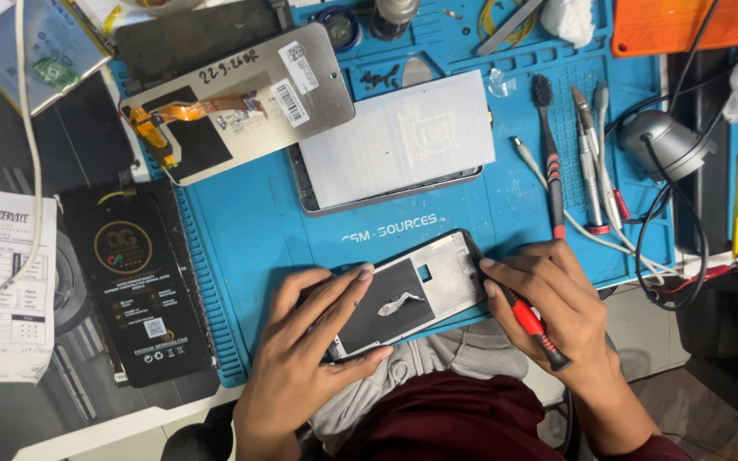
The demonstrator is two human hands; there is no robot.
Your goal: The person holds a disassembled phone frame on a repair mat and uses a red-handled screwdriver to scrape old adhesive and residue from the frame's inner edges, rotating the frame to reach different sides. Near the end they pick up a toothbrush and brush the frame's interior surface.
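My left hand grips the phone frame on the blue mat; my right hand clasps a red-handled screwdriver at the frame's edge.

Open mat: the blue work mat lies bare in a band between the grey panel and the phone frame, wide enough for a hand to pass sideways.
Near edge: the left hand and right hand flank the phone frame (both touching it), closing that side.
Right: a brush, tweezers and looped cables crowd the mat.
Left: a black box lies along the mat's edge.
Far side: the screen assembly overlaps the panel's corner.
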